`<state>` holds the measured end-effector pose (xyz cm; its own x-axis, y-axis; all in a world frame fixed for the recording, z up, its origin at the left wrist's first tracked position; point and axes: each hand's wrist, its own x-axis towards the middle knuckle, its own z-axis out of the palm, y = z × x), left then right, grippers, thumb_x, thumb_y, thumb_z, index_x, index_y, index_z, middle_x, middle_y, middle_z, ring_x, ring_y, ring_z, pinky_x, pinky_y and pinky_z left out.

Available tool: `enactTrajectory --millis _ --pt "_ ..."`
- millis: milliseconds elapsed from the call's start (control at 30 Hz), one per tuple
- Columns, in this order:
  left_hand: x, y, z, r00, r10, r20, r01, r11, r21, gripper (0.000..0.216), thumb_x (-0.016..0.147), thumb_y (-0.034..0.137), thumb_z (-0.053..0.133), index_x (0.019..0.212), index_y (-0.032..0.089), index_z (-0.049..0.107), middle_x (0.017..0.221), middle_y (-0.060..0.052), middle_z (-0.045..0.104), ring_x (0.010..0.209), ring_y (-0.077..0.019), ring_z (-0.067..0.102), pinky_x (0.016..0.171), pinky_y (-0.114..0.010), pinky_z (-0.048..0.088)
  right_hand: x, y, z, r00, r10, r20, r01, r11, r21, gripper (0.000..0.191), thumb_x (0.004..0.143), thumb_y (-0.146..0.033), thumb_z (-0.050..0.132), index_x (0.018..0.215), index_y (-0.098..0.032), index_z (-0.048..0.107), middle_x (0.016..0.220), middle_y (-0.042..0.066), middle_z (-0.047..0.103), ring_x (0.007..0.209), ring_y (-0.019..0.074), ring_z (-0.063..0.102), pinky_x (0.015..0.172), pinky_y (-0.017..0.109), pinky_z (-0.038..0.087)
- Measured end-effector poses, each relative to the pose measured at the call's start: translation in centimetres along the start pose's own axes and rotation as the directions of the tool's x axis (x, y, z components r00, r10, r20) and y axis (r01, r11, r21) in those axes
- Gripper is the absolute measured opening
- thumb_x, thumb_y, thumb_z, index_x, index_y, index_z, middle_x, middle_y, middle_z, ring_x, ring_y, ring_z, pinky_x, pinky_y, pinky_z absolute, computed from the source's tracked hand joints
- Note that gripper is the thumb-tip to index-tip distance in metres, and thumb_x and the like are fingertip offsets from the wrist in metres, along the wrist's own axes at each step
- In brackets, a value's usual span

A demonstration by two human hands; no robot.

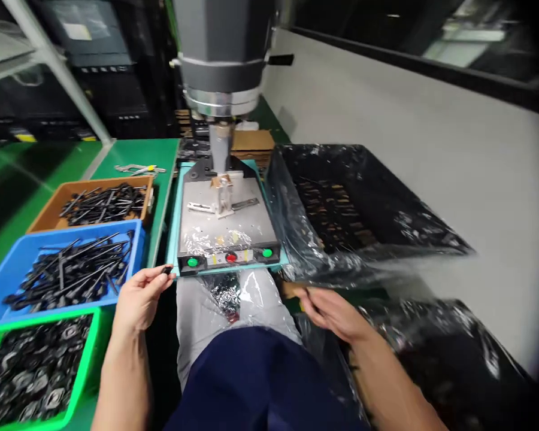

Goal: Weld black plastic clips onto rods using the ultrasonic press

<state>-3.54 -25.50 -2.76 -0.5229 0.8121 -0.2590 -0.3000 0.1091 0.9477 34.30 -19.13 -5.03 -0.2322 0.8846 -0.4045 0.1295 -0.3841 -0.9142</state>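
My left hand (140,294) pinches a small black part (166,270) between thumb and fingertips, just off the front left corner of the machine's base. My right hand (330,311) is low on the right, fingers curled beside a brownish edge (291,290); what it grips, if anything, is blurred. Between and beyond the hands stands a press-like machine (224,66). Its tapered metal tool (221,146) points down at a small pale fixture (223,196) on the metal base plate (202,230). Green buttons (192,262) flank a red button (231,258) on the front panel.
At left are an orange bin (45,218) and a blue bin (139,239) of black rod-like parts, and a green bin (90,353) of small black pieces. Right of the machine, a black-plastic-lined box (368,185) holds rows of parts. Another plastic-covered container (467,335) sits at lower right.
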Motion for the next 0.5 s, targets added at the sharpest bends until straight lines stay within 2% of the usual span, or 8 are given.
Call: enactTrajectory --millis 33,100,167,200,267,333,433,500 --pt "0.4 -0.5 1.7 0.999 -0.005 0.044 0.006 0.999 -0.032 0.044 0.048 0.033 0.093 0.082 0.014 0.072 0.088 -0.007 0.075 0.074 -0.0173 0.072 0.077 -0.029 0.06 0.2 -0.3 1.0 0.998 -0.024 0.053 0.022 0.999 0.047 0.041 0.083 -0.054 0.069 0.096 -0.015 0.067 0.064 -0.001 0.059 0.053 0.0123 0.052 0.049 0.026 0.045" --pt "0.8 -1.3 4.6 0.991 -0.039 0.126 0.05 0.995 -0.088 0.042 0.048 0.032 0.093 0.079 0.014 0.072 0.086 -0.006 0.075 0.074 -0.0168 0.072 0.077 -0.029 0.06 1.6 -1.5 3.5 0.969 -0.139 0.206 0.112 0.984 0.138 0.043 0.079 -0.056 0.071 0.094 -0.016 0.067 0.064 -0.001 0.061 0.056 0.0127 0.054 0.055 0.027 0.047" --pt "0.5 -1.8 6.6 0.977 -0.078 0.197 0.103 0.988 -0.116 0.04 0.049 0.031 0.093 0.078 0.013 0.072 0.086 -0.005 0.075 0.075 -0.017 0.072 0.079 -0.029 0.06 3.3 -3.2 5.9 0.908 -0.287 0.306 0.236 0.952 0.193 0.04 0.079 -0.055 0.071 0.093 -0.018 0.065 0.078 0.003 0.07 0.073 0.0155 0.064 0.074 0.032 0.052" --pt "0.3 -1.9 7.2 0.97 -0.093 0.226 0.123 0.985 -0.124 0.039 0.05 0.03 0.093 0.079 0.013 0.073 0.086 -0.006 0.075 0.077 -0.0172 0.072 0.081 -0.03 0.06 3.9 -4.0 6.9 0.887 -0.342 0.311 0.293 0.936 0.196 0.038 0.08 -0.054 0.071 0.092 -0.019 0.064 0.086 0.004 0.072 0.082 0.0171 0.066 0.082 0.034 0.052" --pt "-0.1 -2.3 7.9 0.96 -0.108 0.258 0.15 0.977 -0.15 0.037 0.052 0.027 0.093 0.079 0.012 0.073 0.087 -0.006 0.074 0.08 -0.0177 0.072 0.084 -0.03 0.059 4.3 -5.1 8.2 0.871 -0.421 0.252 0.381 0.904 0.193 0.034 0.081 -0.052 0.071 0.092 -0.02 0.064 0.095 0.005 0.072 0.092 0.0191 0.068 0.088 0.037 0.053" --pt "-0.3 -2.6 8.1 0.961 -0.123 0.248 0.175 0.964 -0.2 0.038 0.051 0.023 0.093 0.081 0.013 0.072 0.087 -0.006 0.074 0.084 -0.0183 0.072 0.085 -0.029 0.059 3.9 -5.3 8.6 0.867 -0.477 0.14 0.45 0.873 0.19 0.031 0.084 -0.05 0.069 0.095 -0.022 0.064 0.1 0.006 0.071 0.092 0.0198 0.069 0.086 0.037 0.056" --pt "-0.2 -3.1 8.2 0.967 -0.158 0.198 0.209 0.94 -0.271 0.042 0.05 0.02 0.093 0.086 0.014 0.072 0.089 -0.005 0.075 0.085 -0.0176 0.072 0.077 -0.023 0.06 2.8 -4.7 8.6 0.836 -0.549 -0.004 0.541 0.823 0.172 0.027 0.089 -0.048 0.065 0.1 -0.023 0.063 0.105 0.006 0.069 0.093 0.0206 0.07 0.086 0.039 0.059" --pt "-0.1 -3.3 8.2 0.967 -0.179 0.179 0.227 0.927 -0.297 0.044 0.049 0.019 0.093 0.088 0.015 0.072 0.089 -0.005 0.074 0.08 -0.0147 0.072 0.073 -0.021 0.06 2.5 -4.1 8.6 0.796 -0.6 -0.082 0.604 0.778 0.174 0.024 0.091 -0.046 0.063 0.101 -0.024 0.063 0.107 0.005 0.068 0.096 0.0212 0.069 0.088 0.04 0.059"
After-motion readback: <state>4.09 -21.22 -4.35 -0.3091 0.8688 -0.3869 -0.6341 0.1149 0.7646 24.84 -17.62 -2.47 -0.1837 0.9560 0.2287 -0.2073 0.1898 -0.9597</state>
